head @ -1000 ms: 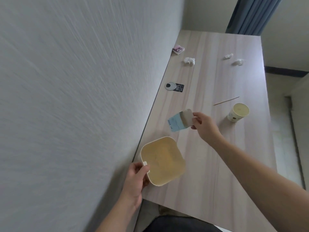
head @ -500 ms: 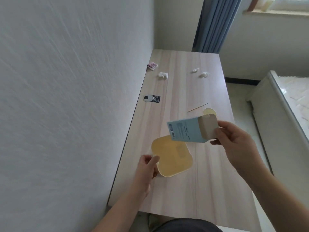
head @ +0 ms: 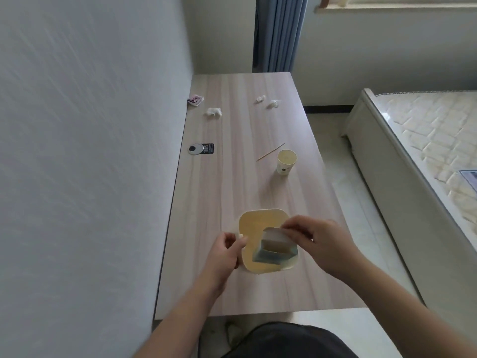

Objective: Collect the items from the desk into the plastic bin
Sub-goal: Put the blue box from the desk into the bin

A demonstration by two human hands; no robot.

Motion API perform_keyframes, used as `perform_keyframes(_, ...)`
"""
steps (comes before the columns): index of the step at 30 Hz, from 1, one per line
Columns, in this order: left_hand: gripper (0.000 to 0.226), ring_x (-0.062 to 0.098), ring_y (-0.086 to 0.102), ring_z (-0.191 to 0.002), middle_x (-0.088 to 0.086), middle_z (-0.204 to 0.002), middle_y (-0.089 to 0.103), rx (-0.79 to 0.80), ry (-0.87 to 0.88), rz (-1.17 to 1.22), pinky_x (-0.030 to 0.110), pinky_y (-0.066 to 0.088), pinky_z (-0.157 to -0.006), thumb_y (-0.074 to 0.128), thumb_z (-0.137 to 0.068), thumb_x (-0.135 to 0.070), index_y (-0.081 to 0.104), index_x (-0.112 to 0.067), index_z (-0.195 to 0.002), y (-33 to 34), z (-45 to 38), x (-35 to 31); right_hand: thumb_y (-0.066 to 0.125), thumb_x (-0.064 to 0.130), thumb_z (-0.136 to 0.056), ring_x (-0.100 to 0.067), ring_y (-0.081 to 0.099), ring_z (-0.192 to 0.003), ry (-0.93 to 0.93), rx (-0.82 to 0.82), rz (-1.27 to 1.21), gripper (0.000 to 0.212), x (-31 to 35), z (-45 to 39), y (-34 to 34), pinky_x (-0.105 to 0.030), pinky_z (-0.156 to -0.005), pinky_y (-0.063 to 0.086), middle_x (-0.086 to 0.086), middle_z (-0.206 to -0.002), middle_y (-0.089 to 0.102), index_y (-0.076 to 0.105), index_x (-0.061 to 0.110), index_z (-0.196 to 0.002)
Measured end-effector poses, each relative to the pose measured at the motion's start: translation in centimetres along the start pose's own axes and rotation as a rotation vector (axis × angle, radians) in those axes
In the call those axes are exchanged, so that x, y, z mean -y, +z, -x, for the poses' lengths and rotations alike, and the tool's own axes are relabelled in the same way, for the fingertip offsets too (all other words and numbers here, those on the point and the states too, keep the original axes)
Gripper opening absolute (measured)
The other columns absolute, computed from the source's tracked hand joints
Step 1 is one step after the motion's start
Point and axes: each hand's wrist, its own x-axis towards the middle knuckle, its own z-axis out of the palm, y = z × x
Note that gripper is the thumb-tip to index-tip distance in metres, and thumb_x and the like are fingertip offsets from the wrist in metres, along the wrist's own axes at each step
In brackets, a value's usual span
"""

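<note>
A cream plastic bin [head: 254, 223] stands on the wooden desk [head: 232, 189] near its front edge. My left hand [head: 225, 251] grips the bin's left rim. Inside the bin, on its right side, is a small light-blue cardboard box [head: 275, 250] with its open end up; my right hand [head: 322, 244] pinches the box's top flap. Farther back on the desk are a paper cup [head: 286, 161], a thin wooden stick [head: 270, 152], a black-and-white tag [head: 200, 149], three crumpled tissues [head: 214, 112] and a small pink packet [head: 195, 100].
A grey wall [head: 90, 151] runs along the desk's left edge. A bed [head: 426, 151] stands to the right across a strip of floor. Blue curtains [head: 278, 32] hang behind the desk's far end.
My right hand has brought the blue box down from above the desk into the bin. The left hand has stayed on the bin's rim. The camera has tilted up and turned right.
</note>
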Motion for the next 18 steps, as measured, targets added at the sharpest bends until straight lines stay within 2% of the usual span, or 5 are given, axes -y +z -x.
perform_keyframes(5,0.048,0.012,0.048,-0.057,0.005,-0.076,0.057,0.098,-0.011,-0.075,0.025,0.042,-0.050,0.068,-0.074,-0.045,0.057,-0.008,-0.103,1.5,1.6,-0.4,0.062,0.027,-0.091,0.014,0.055,-0.086,-0.081,0.142,-0.016,0.012,0.2,0.6,-0.3,0.000,-0.072,0.040,0.030,-0.079,0.062,0.071,0.033,-0.096)
perform_keyframes(7,0.048,0.015,0.052,-0.063,0.006,-0.078,0.060,0.150,-0.020,-0.115,0.026,0.045,-0.054,0.068,-0.074,-0.047,0.058,-0.010,-0.103,2.4,2.6,-0.5,0.061,0.030,-0.092,0.015,0.055,-0.088,-0.105,0.144,-0.008,0.014,-0.1,0.9,-0.4,-0.002,-0.068,0.042,0.032,-0.083,0.060,0.069,0.035,-0.101)
perform_keyframes(11,0.051,0.025,0.054,-0.075,0.012,-0.089,0.062,0.238,-0.042,-0.143,0.034,0.049,-0.067,0.064,-0.081,-0.050,0.057,-0.007,-0.109,4.3,4.6,-0.1,0.056,0.033,-0.095,0.010,0.055,-0.087,-0.074,-0.058,0.012,0.021,-1.7,2.7,-1.1,-0.005,-0.074,0.040,0.032,-0.100,0.055,0.062,0.037,-0.115)
perform_keyframes(14,0.050,0.027,0.054,-0.074,0.015,-0.088,0.059,0.213,-0.071,-0.083,0.032,0.049,-0.062,0.058,-0.088,-0.043,0.056,0.000,-0.112,6.0,5.9,0.8,0.057,0.032,-0.094,0.008,0.058,-0.088,-0.060,-0.164,-0.011,0.018,-3.6,5.5,-2.8,-0.004,-0.076,0.041,0.030,-0.097,0.059,0.065,0.034,-0.109)
perform_keyframes(18,0.043,0.024,0.050,-0.067,0.013,-0.078,0.055,0.134,-0.109,-0.055,0.030,0.044,-0.057,0.058,-0.089,-0.037,0.057,0.001,-0.110,9.6,7.9,2.2,0.061,0.029,-0.092,0.009,0.058,-0.081,-0.020,-0.182,0.008,0.011,-6.6,10.8,-5.3,-0.002,-0.069,0.040,0.023,-0.090,0.065,0.070,0.029,-0.100)
